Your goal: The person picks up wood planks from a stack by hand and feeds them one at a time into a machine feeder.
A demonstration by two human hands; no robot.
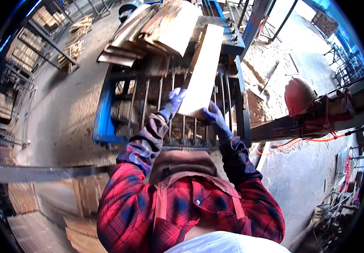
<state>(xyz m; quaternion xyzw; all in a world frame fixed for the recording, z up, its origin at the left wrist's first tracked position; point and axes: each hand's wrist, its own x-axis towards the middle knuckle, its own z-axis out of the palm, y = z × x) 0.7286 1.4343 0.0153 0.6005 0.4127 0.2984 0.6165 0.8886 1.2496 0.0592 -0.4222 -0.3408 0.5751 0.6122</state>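
Observation:
A pale wooden plank (203, 69) stretches away from me over a blue metal rack (104, 114) with dark bars. My left hand (172, 102), in a purple glove, grips the plank's near left corner. My right hand (212, 118), also gloved, holds the near end from below on the right. Both sleeves are red and dark plaid. A heap of rough bark-edged slabs (148, 33) lies across the far end of the rack, just left of the plank.
An orange-red hard hat (299, 96) rests on a dark beam (300, 124) with orange cables at the right. Sawdust covers the ground beyond. Stacked timber (74, 40) stands at the upper left. Wooden boards (80, 236) lie at the lower left.

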